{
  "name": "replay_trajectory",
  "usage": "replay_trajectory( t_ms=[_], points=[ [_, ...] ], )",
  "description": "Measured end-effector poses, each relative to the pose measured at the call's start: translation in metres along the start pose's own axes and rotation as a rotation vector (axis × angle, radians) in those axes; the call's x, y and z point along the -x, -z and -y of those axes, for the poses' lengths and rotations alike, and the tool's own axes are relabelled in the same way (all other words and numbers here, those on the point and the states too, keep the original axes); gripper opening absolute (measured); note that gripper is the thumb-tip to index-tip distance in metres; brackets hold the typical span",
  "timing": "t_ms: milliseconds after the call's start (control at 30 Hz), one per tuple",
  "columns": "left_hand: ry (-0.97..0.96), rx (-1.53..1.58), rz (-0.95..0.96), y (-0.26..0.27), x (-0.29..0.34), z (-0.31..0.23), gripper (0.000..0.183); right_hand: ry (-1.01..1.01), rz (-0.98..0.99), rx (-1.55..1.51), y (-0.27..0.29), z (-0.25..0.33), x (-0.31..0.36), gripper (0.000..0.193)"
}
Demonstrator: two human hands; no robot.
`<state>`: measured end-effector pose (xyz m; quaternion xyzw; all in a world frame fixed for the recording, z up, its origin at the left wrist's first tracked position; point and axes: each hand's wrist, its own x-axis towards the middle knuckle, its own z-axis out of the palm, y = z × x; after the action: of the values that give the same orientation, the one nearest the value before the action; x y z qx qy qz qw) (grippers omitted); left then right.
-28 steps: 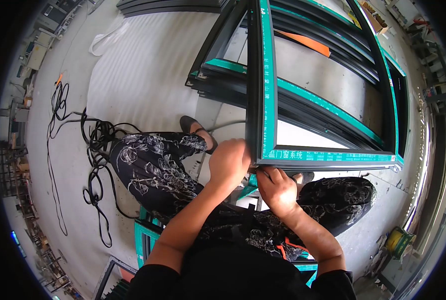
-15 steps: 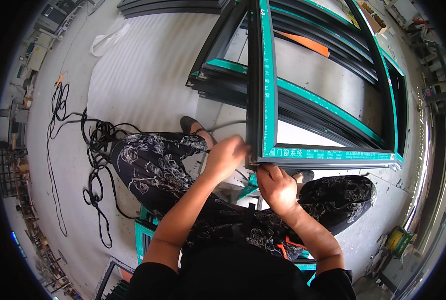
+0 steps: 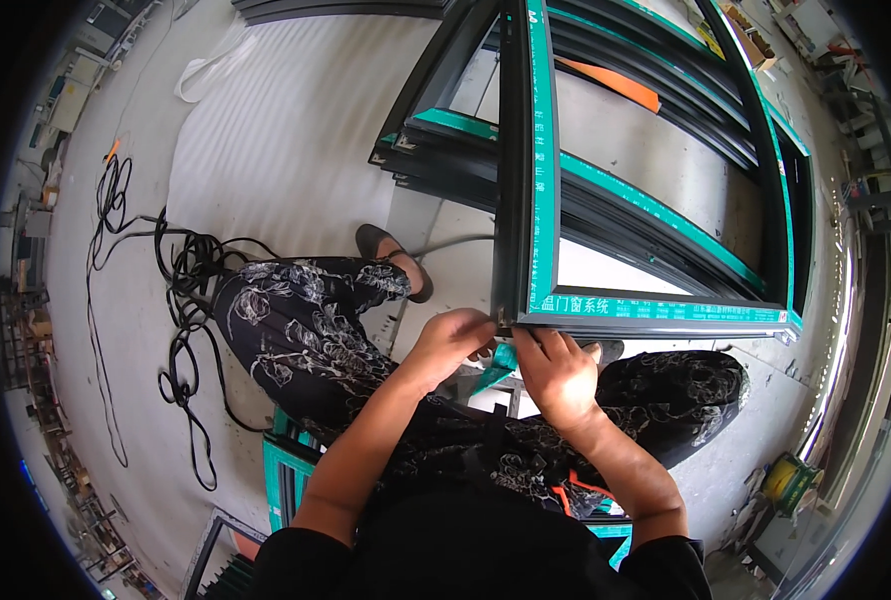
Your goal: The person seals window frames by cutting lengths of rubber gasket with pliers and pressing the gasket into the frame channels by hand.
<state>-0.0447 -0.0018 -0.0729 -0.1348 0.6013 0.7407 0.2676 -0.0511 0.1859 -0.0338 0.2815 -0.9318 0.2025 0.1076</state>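
A black window frame [image 3: 656, 324] with green printed film on its faces lies over other frames, its near left corner towards me. My left hand [image 3: 453, 345] is at that corner, fingers bent and closed, their tips partly hidden; what they pinch I cannot make out. Just right of it, my right hand [image 3: 558, 375] has its fingers bent against the frame's near side, closed on the lower edge, with the thumb mostly hidden. Below the corner, between both hands, hangs a folded green piece [image 3: 498, 368] that looks like film.
Under the top frame are several stacked frames [image 3: 446, 165], with an orange sheet [image 3: 611, 82] among them. Tangled black cable [image 3: 201, 260] lies on the floor at left, beside a white ribbed sheet [image 3: 276, 130]. More green-filmed frames [image 3: 281, 470] are near my legs. A yellow-green spool [image 3: 791, 480] stands right.
My left hand has come down from the frame's left side to just below its corner. My right hand stays at the near edge, barely shifted.
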Motion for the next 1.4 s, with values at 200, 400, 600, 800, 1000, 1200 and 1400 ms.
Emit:
replay_trajectory(
  t_ms=[200,400,600,800,1000,1200,1400],
  points=[
    [-0.053,-0.166,-0.129,-0.009,-0.001,0.013,0.022,0.051,-0.032,-0.006,-0.006,-0.006,0.003,0.024],
    [-0.022,0.164,-0.005,-0.016,0.009,0.015,0.022,0.126,0.004,0.073,-0.001,-0.006,0.005,0.029],
    [-0.034,0.364,-0.094,-0.039,0.006,0.027,0.022,0.165,-0.014,0.096,-0.004,-0.008,0.005,0.03],
    [-0.031,0.447,-0.093,-0.042,0.006,0.026,0.024,0.175,-0.012,0.118,-0.006,-0.009,0.006,0.031],
    [-0.072,0.401,-0.181,-0.048,0.002,0.03,0.023,0.19,-0.017,0.114,-0.011,-0.01,0.009,0.03],
    [-0.05,0.392,-0.287,-0.039,-0.003,0.028,0.025,0.108,0.119,0.155,0.005,-0.028,0.02,0.044],
    [-0.153,0.402,-0.464,0.034,-0.024,0.003,0.019,-0.187,-0.077,0.209,0.066,-0.114,0.046,0.035]
  ],
)
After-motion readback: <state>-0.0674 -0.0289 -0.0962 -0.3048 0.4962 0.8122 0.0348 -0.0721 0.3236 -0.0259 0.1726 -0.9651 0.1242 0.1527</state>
